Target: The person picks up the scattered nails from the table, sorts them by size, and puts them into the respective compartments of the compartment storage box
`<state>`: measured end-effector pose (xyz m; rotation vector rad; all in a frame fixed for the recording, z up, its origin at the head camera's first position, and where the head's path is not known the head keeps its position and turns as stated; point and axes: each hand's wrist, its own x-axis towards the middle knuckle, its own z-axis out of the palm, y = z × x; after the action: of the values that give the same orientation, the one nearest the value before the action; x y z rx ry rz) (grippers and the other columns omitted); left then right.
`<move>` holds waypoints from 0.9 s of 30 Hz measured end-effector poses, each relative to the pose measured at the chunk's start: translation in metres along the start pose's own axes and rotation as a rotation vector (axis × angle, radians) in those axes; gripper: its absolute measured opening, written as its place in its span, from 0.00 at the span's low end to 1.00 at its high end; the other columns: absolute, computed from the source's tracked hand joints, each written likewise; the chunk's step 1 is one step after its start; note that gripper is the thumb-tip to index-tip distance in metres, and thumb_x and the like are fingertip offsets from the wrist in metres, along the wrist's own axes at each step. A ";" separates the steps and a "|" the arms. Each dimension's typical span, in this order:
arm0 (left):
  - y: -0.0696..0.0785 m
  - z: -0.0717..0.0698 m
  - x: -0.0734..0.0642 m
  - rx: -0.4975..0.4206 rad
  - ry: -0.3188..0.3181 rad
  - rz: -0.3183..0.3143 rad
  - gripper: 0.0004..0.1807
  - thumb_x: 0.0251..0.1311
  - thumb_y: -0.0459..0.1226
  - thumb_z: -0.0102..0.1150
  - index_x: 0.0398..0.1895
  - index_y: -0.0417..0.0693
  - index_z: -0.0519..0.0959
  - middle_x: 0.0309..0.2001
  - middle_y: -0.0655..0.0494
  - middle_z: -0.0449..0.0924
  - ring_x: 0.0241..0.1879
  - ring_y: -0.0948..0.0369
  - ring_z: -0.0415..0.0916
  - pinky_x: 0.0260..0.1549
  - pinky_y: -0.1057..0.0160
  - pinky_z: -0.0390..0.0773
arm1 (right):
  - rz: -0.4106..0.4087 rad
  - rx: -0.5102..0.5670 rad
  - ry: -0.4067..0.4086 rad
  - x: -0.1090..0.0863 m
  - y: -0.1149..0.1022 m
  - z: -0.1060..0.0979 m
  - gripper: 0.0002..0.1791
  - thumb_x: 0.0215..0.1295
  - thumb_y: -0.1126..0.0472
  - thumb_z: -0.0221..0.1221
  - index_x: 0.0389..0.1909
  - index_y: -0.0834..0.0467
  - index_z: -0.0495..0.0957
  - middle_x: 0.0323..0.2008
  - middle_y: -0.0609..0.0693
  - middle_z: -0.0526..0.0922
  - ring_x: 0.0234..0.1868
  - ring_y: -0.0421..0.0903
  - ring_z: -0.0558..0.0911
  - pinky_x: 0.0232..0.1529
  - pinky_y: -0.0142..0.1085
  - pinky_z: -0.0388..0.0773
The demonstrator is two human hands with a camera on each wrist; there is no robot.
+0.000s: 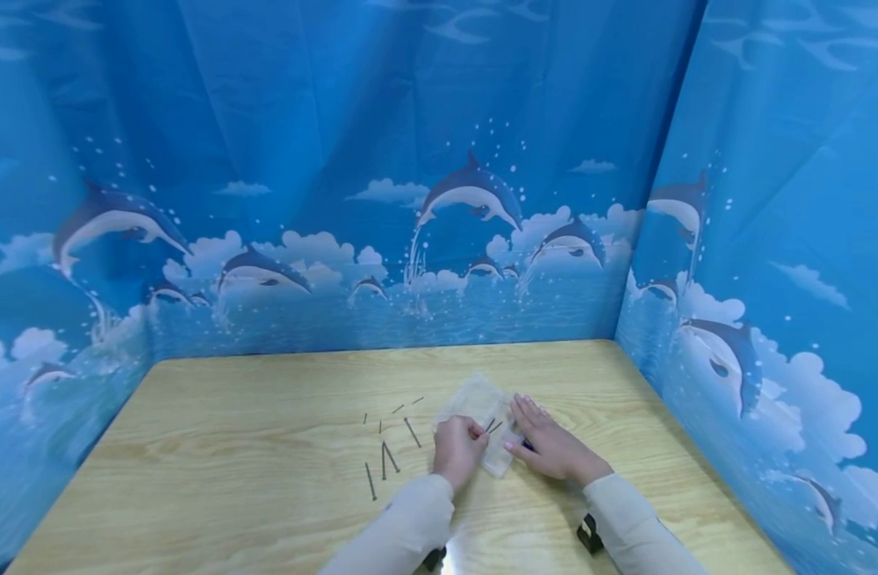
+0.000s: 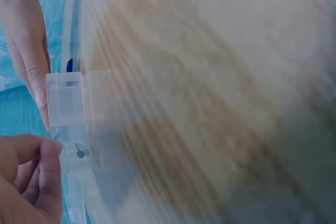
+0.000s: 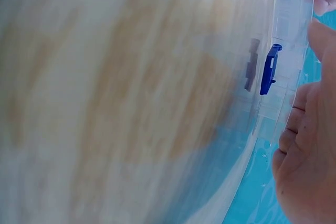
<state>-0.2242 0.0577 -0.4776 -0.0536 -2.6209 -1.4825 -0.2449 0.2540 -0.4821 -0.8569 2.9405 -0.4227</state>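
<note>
A clear plastic box (image 1: 498,459) with its lid (image 1: 474,393) laid open rests on the table between both hands. My left hand (image 1: 458,451) is over its near left side, thumb and forefinger pinching a thin dark nail (image 1: 490,426). Another nail (image 2: 80,154) shows its round head inside the box in the left wrist view. Flat along the box's right side, my right hand (image 1: 554,449) has its fingers extended and steadies it. The box's blue latch (image 3: 270,70) stands out beside the right hand.
Left of the box, several long nails (image 1: 370,481) and several small nails (image 1: 398,408) lie scattered on the wood-grain table (image 1: 252,447). A blue dolphin-print curtain (image 1: 338,160) stands behind the table and along its sides.
</note>
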 end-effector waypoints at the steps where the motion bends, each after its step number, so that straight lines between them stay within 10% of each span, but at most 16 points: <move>1: 0.000 0.000 0.000 0.003 -0.002 0.001 0.05 0.47 0.29 0.70 0.21 0.45 0.84 0.20 0.60 0.81 0.21 0.68 0.74 0.24 0.70 0.76 | 0.000 -0.002 0.000 0.000 0.000 0.000 0.42 0.72 0.40 0.45 0.72 0.67 0.48 0.74 0.64 0.48 0.74 0.59 0.47 0.71 0.53 0.50; 27: -0.005 0.001 0.000 -0.022 0.007 0.028 0.03 0.47 0.30 0.72 0.23 0.45 0.85 0.21 0.60 0.83 0.21 0.70 0.74 0.24 0.72 0.75 | 0.033 -0.008 -0.019 0.000 -0.002 0.000 0.43 0.71 0.38 0.43 0.73 0.65 0.46 0.74 0.62 0.46 0.75 0.57 0.46 0.72 0.51 0.49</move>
<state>-0.2250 0.0556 -0.4819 -0.0868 -2.5884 -1.4994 -0.2439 0.2527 -0.4822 -0.8077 2.9358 -0.3992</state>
